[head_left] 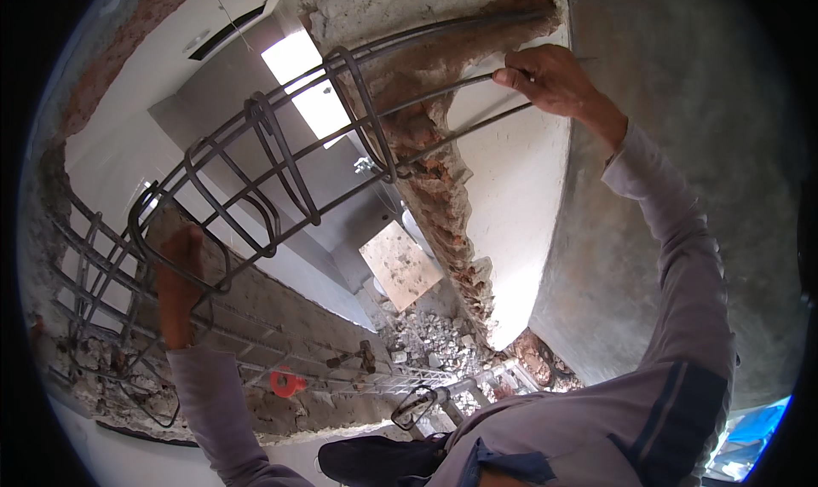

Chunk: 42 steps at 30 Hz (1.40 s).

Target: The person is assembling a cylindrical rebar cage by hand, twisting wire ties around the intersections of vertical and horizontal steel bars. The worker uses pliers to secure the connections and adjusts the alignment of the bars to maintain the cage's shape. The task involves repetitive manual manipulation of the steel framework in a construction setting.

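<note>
Diagonally, a steel rebar cage (290, 157) runs from left to far right, past broken masonry (439, 176). The right hand (550, 80) has its fingers clamped on one long bar (464, 86); the left hand (180, 261) meets the cage's left part, finger state indiscernible.

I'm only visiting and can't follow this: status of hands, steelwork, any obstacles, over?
Right hand closed on steel cage; left hand at its left part, grip unclear. Cage slants across the broken wall edge. Rubble lies below, clear of both hands.

Left hand (181, 261) blurred, grip unclear; blue material (757, 427) cut off at rim.
</note>
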Motion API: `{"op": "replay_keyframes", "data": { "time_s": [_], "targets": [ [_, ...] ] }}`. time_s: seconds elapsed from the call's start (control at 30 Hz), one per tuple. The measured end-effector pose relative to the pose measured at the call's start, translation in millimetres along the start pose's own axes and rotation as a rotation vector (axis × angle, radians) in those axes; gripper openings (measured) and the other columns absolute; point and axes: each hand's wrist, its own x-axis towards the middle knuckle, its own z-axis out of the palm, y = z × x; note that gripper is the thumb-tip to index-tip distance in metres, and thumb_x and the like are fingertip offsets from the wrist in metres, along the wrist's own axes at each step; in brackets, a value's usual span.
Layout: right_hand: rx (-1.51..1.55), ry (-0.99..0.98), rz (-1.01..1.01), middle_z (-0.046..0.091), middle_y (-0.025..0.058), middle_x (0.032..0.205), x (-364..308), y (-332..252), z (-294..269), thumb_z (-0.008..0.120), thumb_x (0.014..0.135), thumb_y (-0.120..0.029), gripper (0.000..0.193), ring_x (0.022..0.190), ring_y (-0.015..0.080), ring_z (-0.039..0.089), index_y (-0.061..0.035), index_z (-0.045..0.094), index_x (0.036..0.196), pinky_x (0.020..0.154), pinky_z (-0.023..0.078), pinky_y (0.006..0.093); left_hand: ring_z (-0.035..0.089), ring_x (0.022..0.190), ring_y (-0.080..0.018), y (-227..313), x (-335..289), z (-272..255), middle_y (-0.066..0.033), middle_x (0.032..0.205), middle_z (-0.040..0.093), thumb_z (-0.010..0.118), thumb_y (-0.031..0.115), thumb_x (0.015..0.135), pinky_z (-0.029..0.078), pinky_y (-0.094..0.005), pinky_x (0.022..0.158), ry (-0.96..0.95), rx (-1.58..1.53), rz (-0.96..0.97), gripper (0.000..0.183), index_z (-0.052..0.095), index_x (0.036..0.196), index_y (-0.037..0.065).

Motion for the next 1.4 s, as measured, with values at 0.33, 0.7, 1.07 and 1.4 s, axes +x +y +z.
{"op": "replay_keyframes", "data": {
  "time_s": [0.33,0.7,1.07,1.4],
  "targets": [
    [0.15,0.658,0.049,0.058,0.0105,0.067,46,28,19,0.064,0.086,-0.03,0.025,0.061,0.0243,0.059,-0.0055,0.062,0.081,0.054,0.046,0.0363,0.033,0.06,-0.0283,9,4,10,-0.0147,0.064,0.039,0.04,0.039,0.097,0.033,-0.0382,0.058,0.131,-0.056,-0.013,0.048,0.043,0.075,-0.003],
    [0.354,0.186,-0.339,0.067,0.006,0.086,24,-11,-35,0.065,0.08,-0.002,0.018,0.081,0.019,0.064,-0.0099,0.066,0.096,0.069,0.051,0.0315,0.055,0.073,-0.0368,19,13,6,-0.0226,0.082,0.057,0.042,0.032,0.098,0.041,-0.0441,0.067,-0.092,-0.035,-0.146,0.038,0.055,0.092,-0.003],
    [0.024,-0.153,-0.28,0.063,0.0187,0.087,82,-117,16,0.059,0.079,-0.009,0.016,0.081,0.0335,0.064,0.0011,0.061,0.091,0.07,0.052,0.0431,0.058,0.091,-0.0402,-11,0,7,-0.0247,0.097,0.061,0.046,0.023,0.096,0.045,-0.0419,0.081,0.117,0.162,-0.052,0.032,0.058,0.102,-0.006],
    [0.15,0.216,-0.331,0.063,0.017,0.074,83,-112,47,0.06,0.075,-0.005,0.008,0.074,0.0348,0.064,0.0004,0.063,0.08,0.065,0.052,0.0443,0.057,0.08,-0.0387,5,-4,7,-0.0219,0.087,0.059,0.053,0.013,0.091,0.044,-0.0427,0.071,0.219,0.137,0.01,0.017,0.056,0.091,-0.004]
  ]
}}
